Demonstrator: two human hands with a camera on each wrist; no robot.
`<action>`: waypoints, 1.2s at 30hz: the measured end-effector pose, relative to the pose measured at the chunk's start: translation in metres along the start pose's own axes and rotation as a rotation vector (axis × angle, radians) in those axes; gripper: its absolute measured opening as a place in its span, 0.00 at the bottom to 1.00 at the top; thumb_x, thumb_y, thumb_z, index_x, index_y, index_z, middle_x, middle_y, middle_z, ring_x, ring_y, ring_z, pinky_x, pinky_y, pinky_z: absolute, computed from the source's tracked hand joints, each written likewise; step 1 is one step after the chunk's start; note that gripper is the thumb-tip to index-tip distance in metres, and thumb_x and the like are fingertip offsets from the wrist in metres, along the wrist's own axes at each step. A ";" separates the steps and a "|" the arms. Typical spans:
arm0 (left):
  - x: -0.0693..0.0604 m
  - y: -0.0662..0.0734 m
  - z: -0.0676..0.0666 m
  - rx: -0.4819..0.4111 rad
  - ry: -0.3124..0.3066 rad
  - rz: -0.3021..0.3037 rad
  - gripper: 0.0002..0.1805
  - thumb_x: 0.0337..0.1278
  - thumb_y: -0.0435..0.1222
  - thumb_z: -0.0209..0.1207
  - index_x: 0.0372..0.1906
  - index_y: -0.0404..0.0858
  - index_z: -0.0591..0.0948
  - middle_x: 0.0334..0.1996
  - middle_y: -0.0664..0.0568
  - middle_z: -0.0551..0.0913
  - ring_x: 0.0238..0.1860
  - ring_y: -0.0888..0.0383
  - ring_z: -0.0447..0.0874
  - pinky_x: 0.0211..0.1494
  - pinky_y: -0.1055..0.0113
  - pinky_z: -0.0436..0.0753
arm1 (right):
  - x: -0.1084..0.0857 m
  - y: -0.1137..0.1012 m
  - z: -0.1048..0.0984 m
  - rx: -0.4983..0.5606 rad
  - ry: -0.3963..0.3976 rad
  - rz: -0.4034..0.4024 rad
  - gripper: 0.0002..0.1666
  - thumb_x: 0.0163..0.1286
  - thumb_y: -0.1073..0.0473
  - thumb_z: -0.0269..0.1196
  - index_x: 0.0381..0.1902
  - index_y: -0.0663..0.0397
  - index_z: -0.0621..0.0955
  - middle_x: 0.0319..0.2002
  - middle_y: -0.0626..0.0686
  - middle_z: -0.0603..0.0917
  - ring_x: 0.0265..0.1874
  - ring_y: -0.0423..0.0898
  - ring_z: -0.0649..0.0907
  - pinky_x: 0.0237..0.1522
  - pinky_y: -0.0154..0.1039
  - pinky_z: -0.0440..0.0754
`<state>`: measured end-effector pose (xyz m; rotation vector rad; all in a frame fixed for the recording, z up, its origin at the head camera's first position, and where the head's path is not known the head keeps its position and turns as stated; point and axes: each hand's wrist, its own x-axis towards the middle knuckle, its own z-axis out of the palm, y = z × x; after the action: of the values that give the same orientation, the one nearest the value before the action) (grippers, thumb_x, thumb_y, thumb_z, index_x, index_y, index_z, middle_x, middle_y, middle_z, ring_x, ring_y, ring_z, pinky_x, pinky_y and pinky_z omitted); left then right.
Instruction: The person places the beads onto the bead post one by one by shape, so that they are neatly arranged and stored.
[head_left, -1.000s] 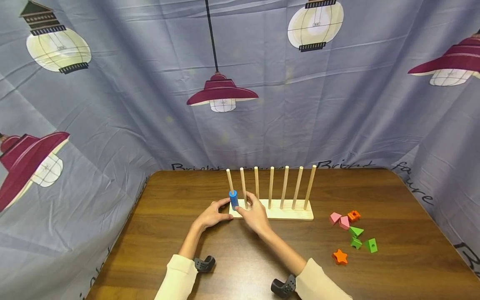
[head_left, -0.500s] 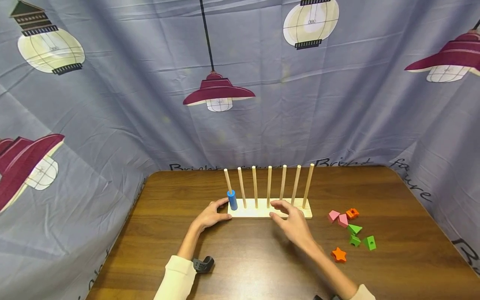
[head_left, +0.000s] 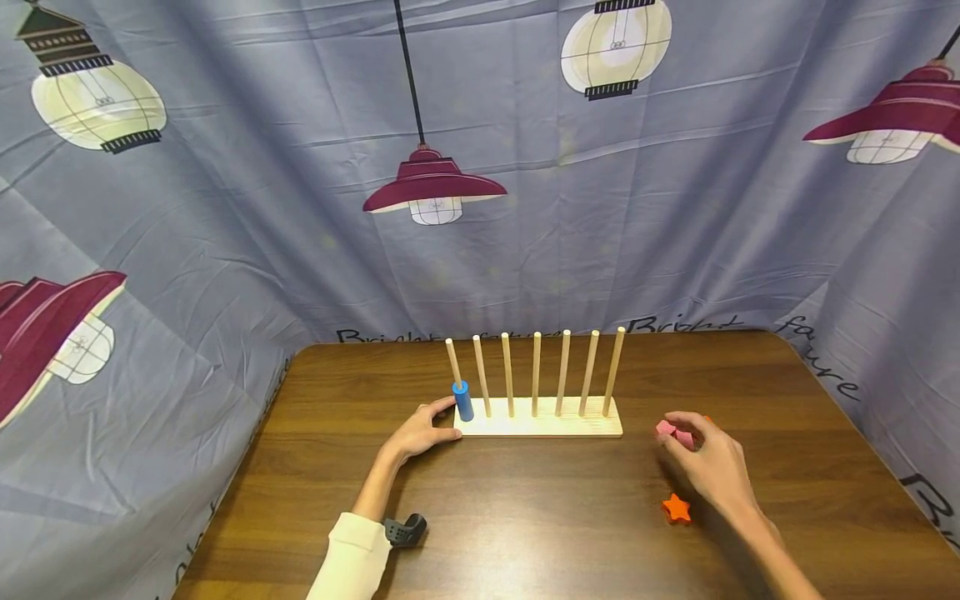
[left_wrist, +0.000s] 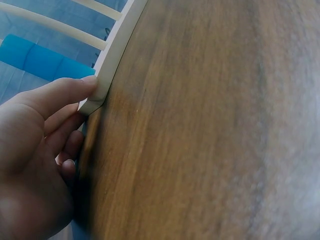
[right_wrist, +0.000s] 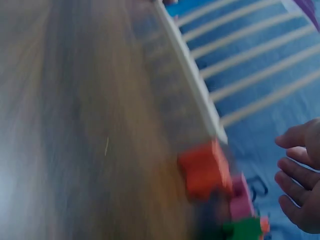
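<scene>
Pale wood is pinched at its left end by the left hand (head_left: 418, 432), and the peg board (head_left: 540, 427) is best kept steady that way. One of the pink blocks (head_left: 665, 427) would best be caught squarely by its sides by the right hand (head_left: 716, 467), its thumb and fingers apart; both blocks are seen framed between thumb and fingertips, though contact cannot be told

Right hand (right_wrist: 304, 175) apart from orange block (right_wrist: 205, 170) (blurred); pegged board (right_wrist: 193, 75)

Likely curtained-off workspace: lamp-print fabric (head_left: 525, 267), wooden table (head_left: 540, 508).
</scene>
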<state>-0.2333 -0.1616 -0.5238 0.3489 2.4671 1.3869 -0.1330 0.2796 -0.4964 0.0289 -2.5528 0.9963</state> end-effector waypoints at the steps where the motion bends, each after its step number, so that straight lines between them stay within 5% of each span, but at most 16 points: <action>1: 0.000 0.000 0.000 -0.001 0.002 0.002 0.39 0.56 0.37 0.70 0.72 0.35 0.69 0.61 0.35 0.70 0.64 0.39 0.64 0.64 0.36 0.63 | -0.002 0.006 -0.004 -0.010 -0.006 0.002 0.18 0.62 0.61 0.72 0.49 0.61 0.84 0.43 0.65 0.86 0.43 0.64 0.84 0.45 0.61 0.75; 8: 0.000 -0.002 -0.002 0.007 0.001 -0.001 0.39 0.56 0.37 0.70 0.72 0.36 0.69 0.61 0.35 0.70 0.64 0.39 0.65 0.65 0.38 0.63 | -0.006 0.033 -0.016 -0.085 -0.064 0.026 0.23 0.60 0.58 0.74 0.50 0.64 0.83 0.49 0.70 0.83 0.51 0.72 0.78 0.48 0.67 0.71; 13: 0.000 -0.001 -0.002 0.011 -0.004 -0.001 0.39 0.56 0.37 0.70 0.72 0.36 0.70 0.61 0.35 0.70 0.64 0.39 0.65 0.65 0.38 0.63 | -0.003 0.041 -0.012 -0.123 -0.101 0.001 0.23 0.59 0.58 0.75 0.48 0.65 0.83 0.45 0.69 0.83 0.48 0.72 0.79 0.46 0.67 0.72; 23: 0.001 -0.001 0.000 0.013 0.002 0.007 0.39 0.56 0.37 0.70 0.72 0.35 0.69 0.61 0.35 0.70 0.64 0.39 0.64 0.65 0.38 0.63 | 0.004 0.044 -0.003 -0.131 -0.086 -0.035 0.20 0.55 0.63 0.76 0.45 0.63 0.85 0.37 0.60 0.84 0.38 0.62 0.83 0.40 0.62 0.74; 36: 0.000 0.000 0.001 0.014 0.002 0.015 0.38 0.56 0.37 0.70 0.72 0.35 0.70 0.61 0.35 0.70 0.63 0.39 0.65 0.64 0.37 0.63 | 0.003 0.043 0.001 -0.164 -0.071 0.057 0.17 0.62 0.60 0.72 0.47 0.62 0.84 0.37 0.62 0.86 0.36 0.65 0.83 0.32 0.64 0.75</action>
<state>-0.2329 -0.1610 -0.5247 0.3700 2.4819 1.3772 -0.1431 0.3117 -0.5233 -0.0559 -2.7064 0.8166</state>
